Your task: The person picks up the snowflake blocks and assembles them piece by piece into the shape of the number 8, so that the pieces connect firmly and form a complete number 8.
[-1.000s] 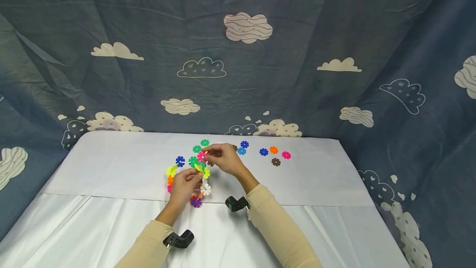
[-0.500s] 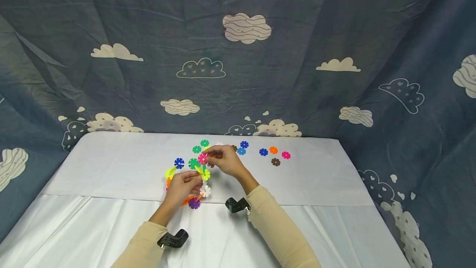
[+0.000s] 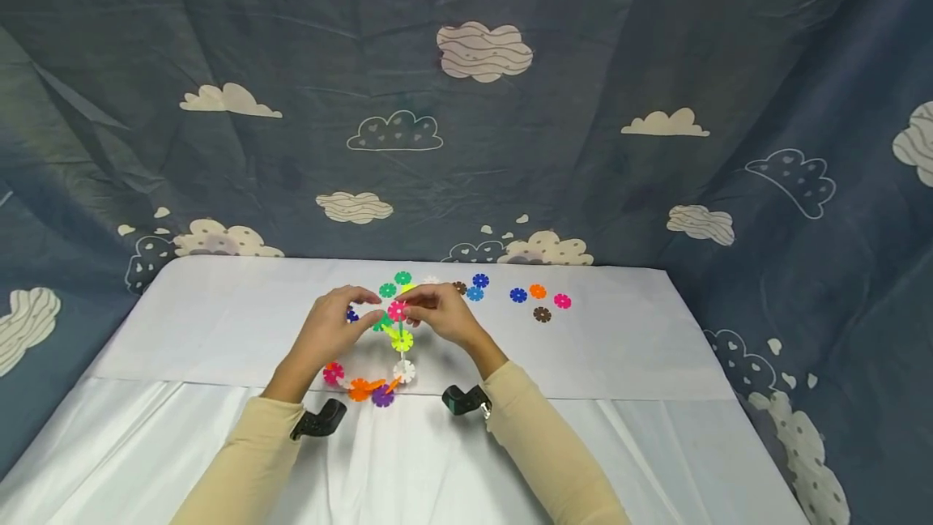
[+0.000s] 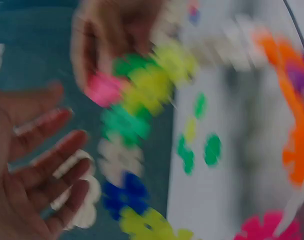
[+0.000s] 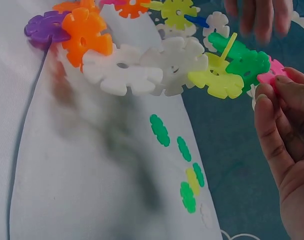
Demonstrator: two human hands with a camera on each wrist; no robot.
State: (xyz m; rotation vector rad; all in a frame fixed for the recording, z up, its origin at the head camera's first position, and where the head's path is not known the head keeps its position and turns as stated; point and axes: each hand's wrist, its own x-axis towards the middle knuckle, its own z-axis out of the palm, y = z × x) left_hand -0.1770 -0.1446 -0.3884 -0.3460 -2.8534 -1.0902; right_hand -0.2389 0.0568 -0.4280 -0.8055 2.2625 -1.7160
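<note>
One grip: pinching pink disc (image 5: 270,76) with right hand (image 3: 440,314); trailing linked disc chain (image 5: 179,62) below that pinch; holding left hand (image 3: 328,329) just left of it, fingers apart; seeing loose discs (image 3: 537,291) farther right.

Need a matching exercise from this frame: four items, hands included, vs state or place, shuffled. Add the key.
1. Right hand
2. Left hand
3. Purple disc
4. Loose orange disc

A. Lies on the table between a blue disc and a loose pink disc
B. Fingers apart, holding nothing
C. Linked into the chain of discs, next to orange
D. Pinches a pink disc at the chain's end

Pairs: 1-D, 2-B, 3-C, 4-A
</note>
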